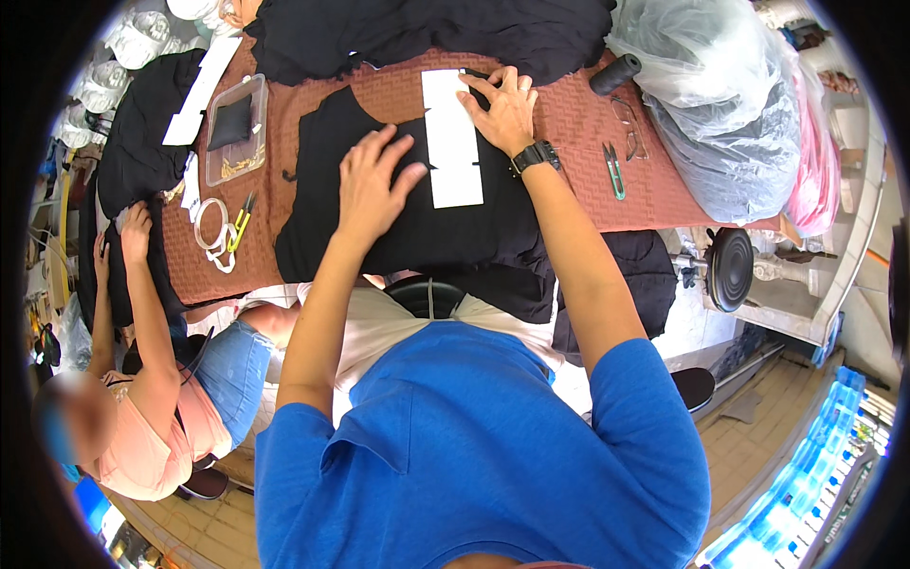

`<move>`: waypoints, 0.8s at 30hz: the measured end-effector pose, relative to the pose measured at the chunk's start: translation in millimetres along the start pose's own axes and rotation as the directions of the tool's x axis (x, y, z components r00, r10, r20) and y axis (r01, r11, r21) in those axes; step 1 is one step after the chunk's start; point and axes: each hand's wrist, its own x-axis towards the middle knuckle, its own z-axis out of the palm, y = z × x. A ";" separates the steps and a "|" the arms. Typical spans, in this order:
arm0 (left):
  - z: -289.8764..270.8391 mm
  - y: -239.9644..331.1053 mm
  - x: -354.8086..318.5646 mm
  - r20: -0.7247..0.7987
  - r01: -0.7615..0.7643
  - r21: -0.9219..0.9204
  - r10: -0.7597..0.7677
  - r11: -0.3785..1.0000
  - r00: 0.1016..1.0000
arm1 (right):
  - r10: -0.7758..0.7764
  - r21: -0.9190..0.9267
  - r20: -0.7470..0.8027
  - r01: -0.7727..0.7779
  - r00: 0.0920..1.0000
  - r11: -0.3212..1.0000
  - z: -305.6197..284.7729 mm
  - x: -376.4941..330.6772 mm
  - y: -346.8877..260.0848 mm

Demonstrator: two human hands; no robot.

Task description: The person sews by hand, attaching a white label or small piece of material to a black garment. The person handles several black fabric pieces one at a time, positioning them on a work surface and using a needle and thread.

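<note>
A black cut fabric piece (pixel 327 180) lies spread on the table in front of me. On it rests a long white card template (pixel 453 142) with small dark notches along its sides. My left hand (pixel 377 185) lies on the fabric to the left of the card, its fingers spread and nothing held. At the card's upper right edge is my right hand (pixel 504 109), wearing a ring and a dark wristwatch (pixel 535 157). Its thumb and forefinger stretch apart and touch the card's edge, pressing down rather than wrapping round anything.
The brown-clothed table (pixel 578 190) also holds green-handled thread snips (pixel 615 173), glasses (pixel 629 128), a black thread spool (pixel 614 74), a clear box (pixel 237 128) and yellow snips (pixel 242 220). Bulky plastic bags (pixel 720 114) stand right. A co-worker (pixel 152 417) handles black fabric at left.
</note>
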 end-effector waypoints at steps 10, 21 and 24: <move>-12.0 -94.4 34.6 -0.173 0.175 0.174 -0.145 0.969 0.974 | -0.005 0.008 0.009 0.005 1.000 1.000 -1.4 -1.1 0.6; -34.6 -134.6 82.1 -0.239 0.417 0.329 -0.352 0.847 0.905 | 0.016 0.012 0.054 -0.017 0.998 1.000 -2.1 0.1 1.3; -33.5 -130.6 80.1 -0.264 0.400 0.357 -0.320 0.844 0.910 | 0.017 0.023 0.050 -0.018 0.999 1.000 -0.6 0.8 2.4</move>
